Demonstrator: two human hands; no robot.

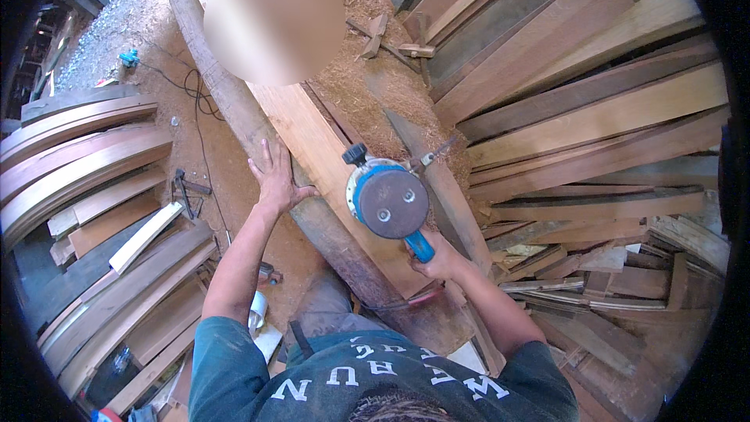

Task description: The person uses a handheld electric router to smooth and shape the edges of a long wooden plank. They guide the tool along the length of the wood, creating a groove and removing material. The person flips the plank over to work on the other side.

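Observation:
A long pale wooden board [308, 121] runs diagonally from the upper left toward me, alongside a rough weathered beam [226, 98]. My right hand [439, 256] is closed round the blue side handle of a power router [393, 202], whose round dark top faces up and whose black knob sticks out on the far left. The router sits over the near part of the board, hiding its base and bit. A metal rod with an end fitting [431, 158] projects from its right side. My left hand [277, 180] rests on the beam at the board's left edge, fingers spread, holding nothing.
Curved timber pieces [86, 156] are stacked at left. Many planks [594, 117] lean and lie at right, with offcuts [562, 266] nearer. A dark cable [199, 98] trails over the floor toward a small blue tool [128, 58]. Shavings [375, 0] cover the ground; a blurred patch hides part of the board.

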